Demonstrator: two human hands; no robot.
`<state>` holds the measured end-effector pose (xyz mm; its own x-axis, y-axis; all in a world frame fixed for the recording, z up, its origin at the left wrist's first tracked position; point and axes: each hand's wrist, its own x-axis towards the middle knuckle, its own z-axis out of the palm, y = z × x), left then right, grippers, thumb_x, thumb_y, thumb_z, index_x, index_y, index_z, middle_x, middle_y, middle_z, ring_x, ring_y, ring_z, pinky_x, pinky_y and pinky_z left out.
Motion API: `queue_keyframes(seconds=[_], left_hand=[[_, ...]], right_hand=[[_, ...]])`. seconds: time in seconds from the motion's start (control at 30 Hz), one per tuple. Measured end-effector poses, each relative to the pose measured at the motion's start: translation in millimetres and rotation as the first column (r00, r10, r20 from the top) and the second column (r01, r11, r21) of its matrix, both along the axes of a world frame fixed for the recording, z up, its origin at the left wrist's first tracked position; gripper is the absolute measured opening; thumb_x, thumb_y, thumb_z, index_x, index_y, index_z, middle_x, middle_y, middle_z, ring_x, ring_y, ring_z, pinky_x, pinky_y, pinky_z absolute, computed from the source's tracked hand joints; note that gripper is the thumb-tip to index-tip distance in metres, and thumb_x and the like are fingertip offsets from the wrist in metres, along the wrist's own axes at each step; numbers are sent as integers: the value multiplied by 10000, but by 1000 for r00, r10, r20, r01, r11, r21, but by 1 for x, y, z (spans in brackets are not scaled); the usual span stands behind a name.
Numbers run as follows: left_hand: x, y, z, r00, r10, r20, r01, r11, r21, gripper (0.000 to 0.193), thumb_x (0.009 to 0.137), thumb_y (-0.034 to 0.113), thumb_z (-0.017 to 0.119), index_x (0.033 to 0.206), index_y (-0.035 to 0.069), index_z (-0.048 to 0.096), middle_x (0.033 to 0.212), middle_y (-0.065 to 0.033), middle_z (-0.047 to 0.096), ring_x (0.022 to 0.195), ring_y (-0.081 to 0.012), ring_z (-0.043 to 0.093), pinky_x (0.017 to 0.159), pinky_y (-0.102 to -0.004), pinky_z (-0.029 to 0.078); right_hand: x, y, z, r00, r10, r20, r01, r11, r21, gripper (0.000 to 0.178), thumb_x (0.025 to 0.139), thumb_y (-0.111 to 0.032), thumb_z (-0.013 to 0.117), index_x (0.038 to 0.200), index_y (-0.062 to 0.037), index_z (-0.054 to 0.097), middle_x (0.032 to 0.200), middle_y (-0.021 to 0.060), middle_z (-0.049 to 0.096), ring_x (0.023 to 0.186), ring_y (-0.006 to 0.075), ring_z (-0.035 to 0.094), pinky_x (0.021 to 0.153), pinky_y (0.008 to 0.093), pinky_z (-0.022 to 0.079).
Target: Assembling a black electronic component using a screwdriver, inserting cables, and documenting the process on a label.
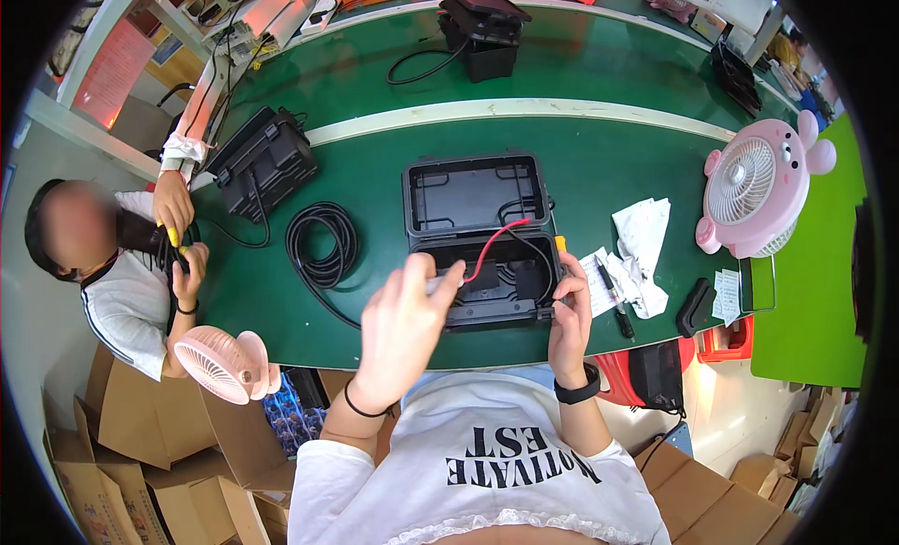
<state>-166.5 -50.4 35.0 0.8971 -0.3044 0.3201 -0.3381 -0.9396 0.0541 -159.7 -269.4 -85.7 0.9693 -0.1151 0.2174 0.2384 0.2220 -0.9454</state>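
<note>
Black case [455, 230] lies crosswise ahead: left hand [405, 311] seemingly pinching red wire [482, 253], right hand [569, 311] at case's corner (hold unclear).

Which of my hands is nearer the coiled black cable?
Left: your left hand is right of the coiled cable; your right hand is farther right, at the right side of the open black case.

From far away, I see a black box [501, 311] sitting wide open on the green table [375, 180]. Its lid [476, 191] is folded back, with the hollow inside showing. A bendy red wire [489, 246] curves over the box, one end near the lid's bottom edge.
</note>
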Motion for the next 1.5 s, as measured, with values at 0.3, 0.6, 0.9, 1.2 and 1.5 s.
queue_keyframes(seconds=[0.3, 0.6, 0.9, 1.2, 1.5], left_hand=[[30, -10, -25, 874, -335, -353, 146, 873, -465, 518, 954, 230, 646, 1374, -30, 493, 1008, -230, 655, 931, -395, 626, 868, -464, 514], [-4, -21, -52, 967, -177, -181, 171, 984, -49, 510, 766, 465, 771, 1078, 78, 655, 801, -51, 670, 755, -223, 670, 618, -341, 572], [-3, -25, -44, 973, -151, -175, 157, 987, 21, 480, 775, 552, 742, 848, 97, 607, 572, -23, 588, 606, -199, 648, 531, -324, 533], [9, -27, -26, 984, 17, -179, -17, 1000, 5, 692, 653, 546, 807, 1104, 51, 635, 915, -110, 682, 760, -232, 672, 704, -344, 564], [-12, -15, -51, 960, -47, 276, 112, 967, -227, 410, 712, 309, 833, 1094, 203, 729, 1097, 3, 649, 1089, -255, 582, 1006, -495, 423]], right_hand=[[4, -8, 9, 997, 72, 0, -72, 996, -55, 162, 805, -24, 544, 962, -62, 547, 1512, 174, 388, 1472, 337, 323, 1178, 430, 255], [92, -15, 46, 1000, -3, 20, 11, 923, -385, 482, 983, -181, 602, 1430, -48, 477, 1439, 206, 504, 1321, 306, 520, 1105, 404, 402], [130, -8, 45, 968, 224, -113, -249, 910, -333, 466, 1010, -49, 541, 1466, -10, 454, 1451, 173, 548, 1383, 249, 492, 1134, 327, 361], [99, -5, 68, 956, 212, 202, -158, 954, -253, 409, 940, 124, 516, 1310, -47, 490, 1485, 175, 513, 1401, 263, 475, 1166, 364, 343], [82, -9, 65, 963, 100, 249, -25, 957, -288, 303, 905, 159, 557, 1136, -37, 562, 1369, 171, 622, 1346, 283, 544, 1104, 354, 417]])
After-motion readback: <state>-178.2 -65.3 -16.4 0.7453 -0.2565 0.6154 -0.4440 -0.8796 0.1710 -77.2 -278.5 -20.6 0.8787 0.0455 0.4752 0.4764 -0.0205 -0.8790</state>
